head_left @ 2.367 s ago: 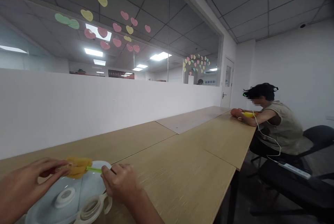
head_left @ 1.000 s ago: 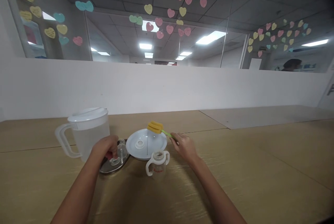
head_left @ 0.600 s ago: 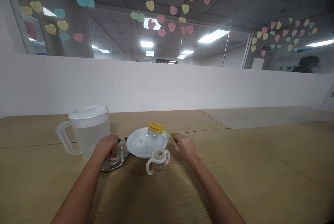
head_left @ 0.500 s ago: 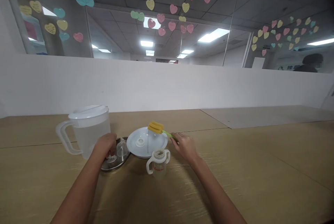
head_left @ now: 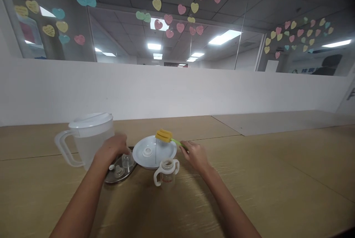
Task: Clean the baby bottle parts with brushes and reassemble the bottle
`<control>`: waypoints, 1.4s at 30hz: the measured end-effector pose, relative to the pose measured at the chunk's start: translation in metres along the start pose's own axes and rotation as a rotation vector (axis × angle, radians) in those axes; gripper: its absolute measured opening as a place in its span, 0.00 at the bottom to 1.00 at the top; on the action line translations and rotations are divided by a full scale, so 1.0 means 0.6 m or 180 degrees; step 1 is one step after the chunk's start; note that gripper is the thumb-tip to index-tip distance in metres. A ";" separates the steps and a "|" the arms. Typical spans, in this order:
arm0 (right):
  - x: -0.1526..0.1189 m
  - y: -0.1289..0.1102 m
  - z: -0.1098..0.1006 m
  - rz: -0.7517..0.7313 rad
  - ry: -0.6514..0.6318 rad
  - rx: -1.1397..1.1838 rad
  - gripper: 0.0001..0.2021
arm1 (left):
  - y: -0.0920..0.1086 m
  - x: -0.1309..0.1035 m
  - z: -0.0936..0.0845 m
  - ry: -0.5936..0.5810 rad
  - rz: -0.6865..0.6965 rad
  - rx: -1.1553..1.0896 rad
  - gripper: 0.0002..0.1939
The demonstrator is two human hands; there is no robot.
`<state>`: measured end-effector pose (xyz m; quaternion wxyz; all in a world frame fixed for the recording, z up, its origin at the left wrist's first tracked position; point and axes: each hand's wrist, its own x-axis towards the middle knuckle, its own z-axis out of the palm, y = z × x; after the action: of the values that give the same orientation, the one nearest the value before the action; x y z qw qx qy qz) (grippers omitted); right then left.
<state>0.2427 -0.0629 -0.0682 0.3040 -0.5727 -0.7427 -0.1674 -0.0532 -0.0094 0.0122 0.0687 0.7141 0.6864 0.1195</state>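
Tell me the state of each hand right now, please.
Left hand: at the metal tray; its grip cannot be told.
Right hand: closed on the sponge brush.

One pitcher point(head_left: 93, 142), one tray point(head_left: 111, 179), one dish point(head_left: 165, 152), one brush point(head_left: 163, 135) and one bottle point(head_left: 168, 176) (two handles point(head_left: 157, 178) on it) show.
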 end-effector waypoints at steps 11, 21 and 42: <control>0.003 -0.006 -0.003 0.0014 -0.0133 0.0017 0.12 | 0.087 0.031 0.111 -0.0122 0.0839 0.0791 0.13; 0.003 -0.007 -0.003 -0.0010 -0.0172 -0.0017 0.11 | 0.072 0.054 0.122 -0.0158 0.0987 0.0648 0.23; -0.007 0.002 -0.009 -0.1124 0.1405 -0.0281 0.12 | 0.102 -0.003 0.021 -0.0085 0.1310 -0.2880 0.28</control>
<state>0.2461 -0.0691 -0.0670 0.3993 -0.3969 -0.7388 -0.3705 0.0088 -0.0131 0.0162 0.3555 0.7348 0.4096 0.4073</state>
